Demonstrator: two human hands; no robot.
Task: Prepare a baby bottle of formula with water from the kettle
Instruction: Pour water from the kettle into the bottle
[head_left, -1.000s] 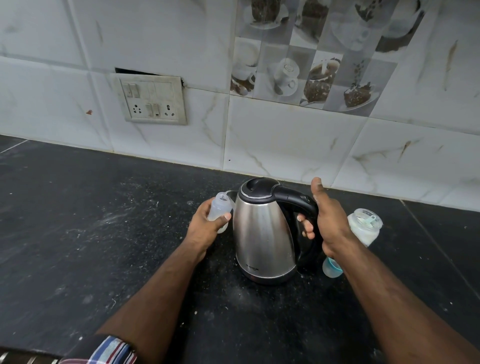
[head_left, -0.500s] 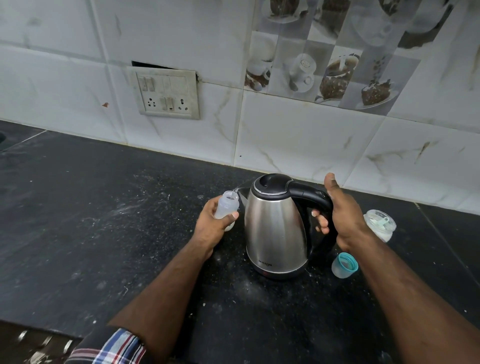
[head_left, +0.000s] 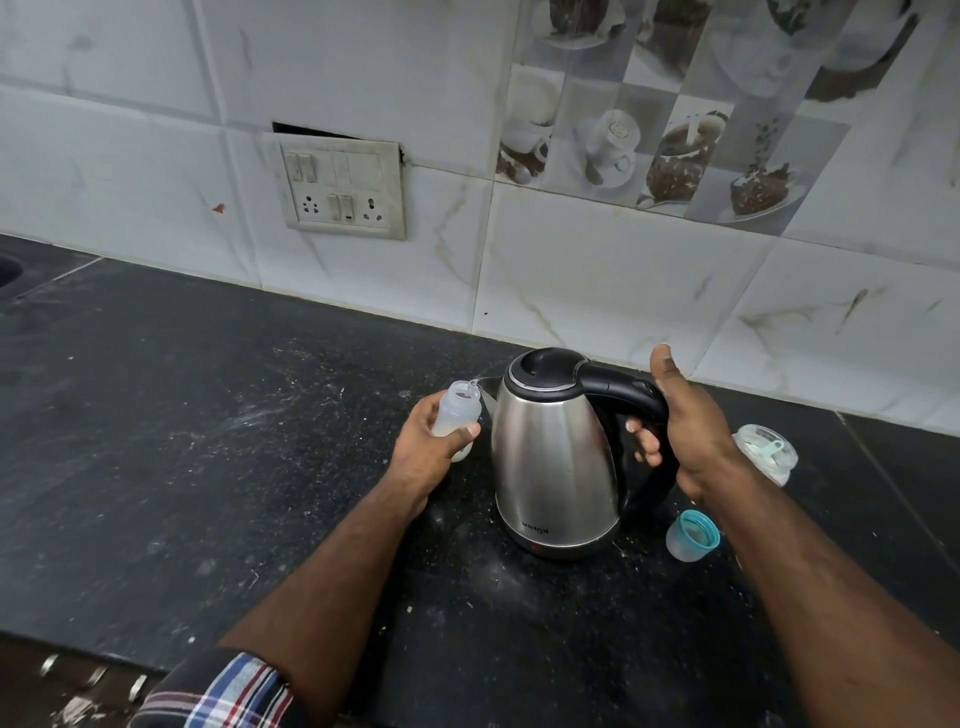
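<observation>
Fingers of the left hand (head_left: 426, 447) curl round a small translucent baby bottle (head_left: 457, 415), holding it upright with its open mouth just under the spout of the kettle (head_left: 556, 457). A little pale liquid shows in the bottle's lower part. The right hand (head_left: 680, 426) grips the kettle's black handle (head_left: 623, 389) — fingers wrapped through the loop, thumb standing up above it. The kettle is steel with a black lid and sits near the back of the dark worktop (head_left: 208, 441); whether its base touches the surface or is raised I cannot tell. Just right of the kettle lies a teal-rimmed clear cap (head_left: 693, 535), and behind the right wrist a clear jar (head_left: 769, 452) with white powder — a teal scoop inside. A switch plate (head_left: 343, 187) is set in the tiled wall (head_left: 623, 280).
</observation>
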